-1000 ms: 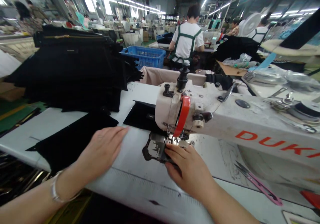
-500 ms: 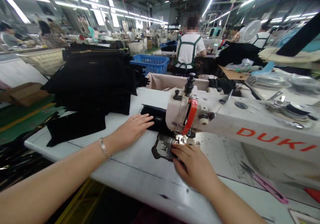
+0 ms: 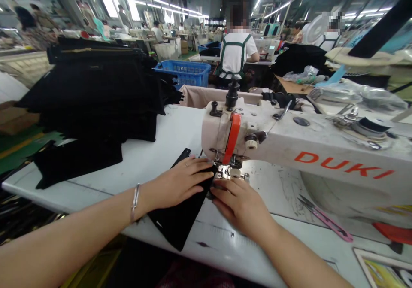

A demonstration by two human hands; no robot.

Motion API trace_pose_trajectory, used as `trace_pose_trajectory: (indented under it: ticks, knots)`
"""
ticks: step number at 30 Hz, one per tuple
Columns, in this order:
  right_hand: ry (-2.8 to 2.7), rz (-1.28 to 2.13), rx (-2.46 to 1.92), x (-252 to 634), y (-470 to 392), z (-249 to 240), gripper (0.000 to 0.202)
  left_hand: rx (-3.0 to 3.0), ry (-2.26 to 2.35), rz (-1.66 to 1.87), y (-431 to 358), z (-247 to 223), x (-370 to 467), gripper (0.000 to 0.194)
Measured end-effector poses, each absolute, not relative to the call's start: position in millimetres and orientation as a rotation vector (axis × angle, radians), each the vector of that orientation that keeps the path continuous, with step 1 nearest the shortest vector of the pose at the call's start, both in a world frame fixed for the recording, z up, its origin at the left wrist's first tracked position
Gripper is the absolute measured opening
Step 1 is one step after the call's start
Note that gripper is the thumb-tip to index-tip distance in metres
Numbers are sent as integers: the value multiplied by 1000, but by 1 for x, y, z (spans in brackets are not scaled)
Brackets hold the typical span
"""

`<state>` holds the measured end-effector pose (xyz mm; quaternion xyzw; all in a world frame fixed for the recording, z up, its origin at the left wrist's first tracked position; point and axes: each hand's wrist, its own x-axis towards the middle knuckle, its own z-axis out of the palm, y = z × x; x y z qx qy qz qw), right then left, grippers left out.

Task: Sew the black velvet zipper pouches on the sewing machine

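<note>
A black fabric piece [image 3: 180,217] lies on the white sewing table, its right edge at the presser foot of the sewing machine [image 3: 277,137]. My left hand [image 3: 182,180] rests flat on this fabric with its fingers spread, just left of the needle area. Beside the metal presser foot [image 3: 225,172] is my right hand [image 3: 236,198], fingers bent together with the tips at the fabric's edge. Whether those fingertips pinch anything is hidden. The fabric's lower end reaches the table's front edge.
A tall stack of black fabric [image 3: 99,86] stands at the left, with another black piece [image 3: 80,157] before it. Pink-handled snips [image 3: 328,221] lie at the right. Behind are a blue basket [image 3: 189,71] and a person in a white shirt [image 3: 236,52].
The black fabric has turned and now extends towards the table's front edge under my left hand. My left hand has moved closer to the presser foot. The camera view has shifted slightly.
</note>
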<state>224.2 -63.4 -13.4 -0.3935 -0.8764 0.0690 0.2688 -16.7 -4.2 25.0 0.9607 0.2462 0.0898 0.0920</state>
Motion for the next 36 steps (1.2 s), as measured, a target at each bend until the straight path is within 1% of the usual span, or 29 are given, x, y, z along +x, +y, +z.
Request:
trace_pose_trajectory:
  ticks: [2,7,11,19,23,26,29,32,36]
  knots:
    - [-2357,194,-1062,225,-65,-12,26,2851,794,241,-1,13,-10,47]
    - [-2359,234,-992,225,-66,-7,26,2879,981,97,-34,10,-2,55]
    - [-2358,232,-998,225,-67,-8,27,2955,999,83,-49,12,0,54]
    - [-2400,262,-1101,225,-71,-7,33,3018,922,108,-27,8,-4,51]
    - [-2408,351,-1120,229,-73,1,36,2991,797,98,-59,25,-8,42]
    - [-2395,476,-1146,233,-88,11,25,2847,749,120,-95,34,-12,33]
    - [-2276,607,-1186,231,-116,15,12,2668,833,319,-113,28,-20,23]
    - [-2141,631,-1181,221,-143,8,10,2386,946,475,-110,17,-31,26]
    - [-2064,458,-1242,201,-161,-9,2,2196,1044,493,-103,14,-37,27]
